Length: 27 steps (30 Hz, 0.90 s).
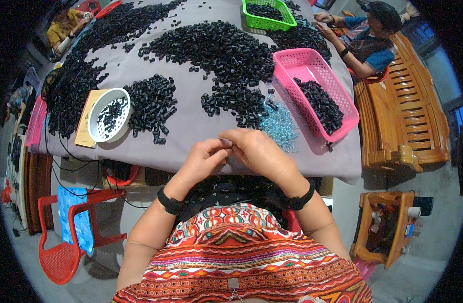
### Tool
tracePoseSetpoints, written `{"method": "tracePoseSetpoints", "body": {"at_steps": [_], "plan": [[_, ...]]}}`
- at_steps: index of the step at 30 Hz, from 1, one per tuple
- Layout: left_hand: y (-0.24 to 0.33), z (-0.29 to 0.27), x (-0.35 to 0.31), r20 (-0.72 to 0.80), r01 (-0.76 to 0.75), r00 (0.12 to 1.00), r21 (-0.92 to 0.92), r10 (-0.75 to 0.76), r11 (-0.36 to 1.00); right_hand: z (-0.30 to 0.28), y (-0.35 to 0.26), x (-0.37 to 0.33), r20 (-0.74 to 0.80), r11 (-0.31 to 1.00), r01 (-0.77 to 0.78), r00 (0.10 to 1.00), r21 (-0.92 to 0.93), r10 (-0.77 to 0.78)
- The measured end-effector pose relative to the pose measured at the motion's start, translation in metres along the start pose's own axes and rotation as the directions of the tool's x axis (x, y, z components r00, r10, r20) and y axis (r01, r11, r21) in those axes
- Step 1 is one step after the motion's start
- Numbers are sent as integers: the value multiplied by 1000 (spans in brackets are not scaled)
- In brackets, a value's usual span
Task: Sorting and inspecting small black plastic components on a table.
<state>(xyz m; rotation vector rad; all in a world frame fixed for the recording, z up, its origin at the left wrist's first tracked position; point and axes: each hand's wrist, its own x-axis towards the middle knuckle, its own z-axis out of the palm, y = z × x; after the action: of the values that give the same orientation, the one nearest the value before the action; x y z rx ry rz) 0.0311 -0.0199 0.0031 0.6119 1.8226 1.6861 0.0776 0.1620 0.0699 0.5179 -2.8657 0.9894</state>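
Observation:
My left hand (205,157) and my right hand (262,153) meet above the near edge of the cloth-covered table (191,112). Their fingers are bent and pinched together, fingertips touching or nearly so. Whatever lies between them is hidden or too small to make out. Just beyond my right hand spreads a pile of small translucent light-blue pieces (279,126). Past my fingers lies a heap of small black plastic-looking pieces (236,103), which runs into a larger black heap (211,48) farther back. Both my wrists wear black bands.
A pink basket (349,113) with black pieces stands right; a green basket (269,23) stands behind. At left, a white bowl (127,121) rests by a tan box (83,132). Two people sit at the far corners. A red chair (59,260) and wooden bench (418,111) flank the table.

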Motion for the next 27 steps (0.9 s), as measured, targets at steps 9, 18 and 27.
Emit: {"method": "tracePoseSetpoints", "body": {"at_steps": [9, 18, 27], "plan": [[3, 1, 4, -113, -34, 993, -85, 24, 996, 13, -3, -11, -163, 991, -83, 982, 103, 99], [4, 0, 8, -152, 7, 987, -256, -47, 967, 33, -3, -5, -232, 969, -142, 968, -201, 94], [2, 1, 11, -5, 42, 999, -235, -44, 971, 41, 5, -5, -295, 950, -101, 956, -294, 11]]}}
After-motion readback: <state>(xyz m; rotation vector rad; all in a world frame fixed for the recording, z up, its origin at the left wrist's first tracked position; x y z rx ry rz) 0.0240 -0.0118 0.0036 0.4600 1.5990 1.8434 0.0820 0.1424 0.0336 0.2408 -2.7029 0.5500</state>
